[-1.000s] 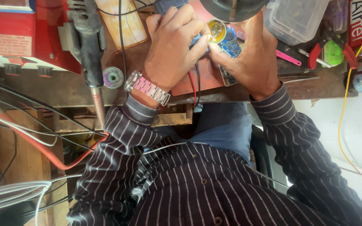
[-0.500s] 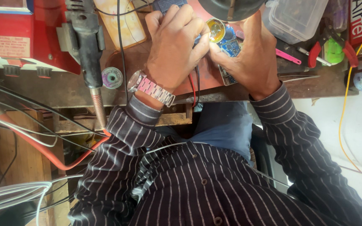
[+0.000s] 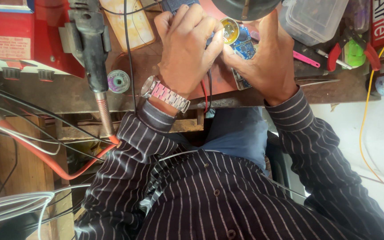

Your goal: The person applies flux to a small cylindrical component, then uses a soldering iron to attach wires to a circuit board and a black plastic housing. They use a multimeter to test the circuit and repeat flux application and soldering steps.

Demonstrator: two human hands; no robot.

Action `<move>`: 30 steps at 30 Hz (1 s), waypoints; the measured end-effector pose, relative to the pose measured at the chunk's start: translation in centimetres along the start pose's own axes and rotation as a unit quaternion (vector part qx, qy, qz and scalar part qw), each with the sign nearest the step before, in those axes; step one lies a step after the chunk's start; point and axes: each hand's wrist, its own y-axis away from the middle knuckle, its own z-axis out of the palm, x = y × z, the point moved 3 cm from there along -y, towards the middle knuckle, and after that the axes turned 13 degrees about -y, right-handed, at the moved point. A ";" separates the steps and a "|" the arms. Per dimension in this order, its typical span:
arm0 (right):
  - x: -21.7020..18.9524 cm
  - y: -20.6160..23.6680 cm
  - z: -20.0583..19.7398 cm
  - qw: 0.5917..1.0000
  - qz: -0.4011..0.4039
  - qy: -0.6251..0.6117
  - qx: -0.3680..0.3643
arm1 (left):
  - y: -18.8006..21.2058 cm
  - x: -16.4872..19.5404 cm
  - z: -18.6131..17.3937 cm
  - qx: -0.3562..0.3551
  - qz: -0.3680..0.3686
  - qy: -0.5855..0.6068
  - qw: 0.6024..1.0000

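My left hand [image 3: 184, 51], with a metal watch [image 3: 165, 94] on the wrist, is curled over a dark tool [image 3: 178, 5] that is mostly hidden under the fingers. Its fingertips meet a small blue circuit board [image 3: 246, 41] beside a round tin with yellow contents [image 3: 230, 30]. My right hand [image 3: 265, 62] pinches the board from the right, thumb on its lower edge. Both hands rest on the reddish wooden bench [image 3: 134, 62]. Red and black wires [image 3: 206, 94] run out from under my left hand.
A black handheld power tool [image 3: 90, 42] with a copper hose lies at the left, by a small purple spool [image 3: 118, 81] and a red box [image 3: 10, 38]. Right: clear plastic tub [image 3: 314, 20], red-handled pliers [image 3: 353, 51], tweezers [image 3: 318, 82], yellow wire [image 3: 364, 115]. A dark lamp head [image 3: 245, 6] hangs above.
Almost nothing differs. Both hands stay on the board, with only slight shifts of the fingers.
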 end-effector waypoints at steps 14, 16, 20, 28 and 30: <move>-0.5 -0.3 0.0 1.000 -0.002 -0.010 -0.005 | 0.1 0.0 -0.5 0.003 -0.036 0.029 0.999; -0.5 -0.3 0.0 1.000 0.000 -0.011 -0.003 | 0.2 -0.1 -0.6 0.001 -0.038 0.031 0.999; -0.8 -0.4 0.0 0.999 -0.019 -0.027 -0.001 | 0.3 -0.1 -0.9 0.007 -0.058 0.046 0.997; -1.6 -0.8 -0.3 0.999 -0.035 -0.021 0.012 | 0.3 -0.8 -1.6 0.015 -0.084 0.134 0.987; -1.1 -0.7 -0.6 1.000 -0.018 -0.010 0.023 | 0.5 -1.0 -2.0 0.011 -0.102 0.189 0.977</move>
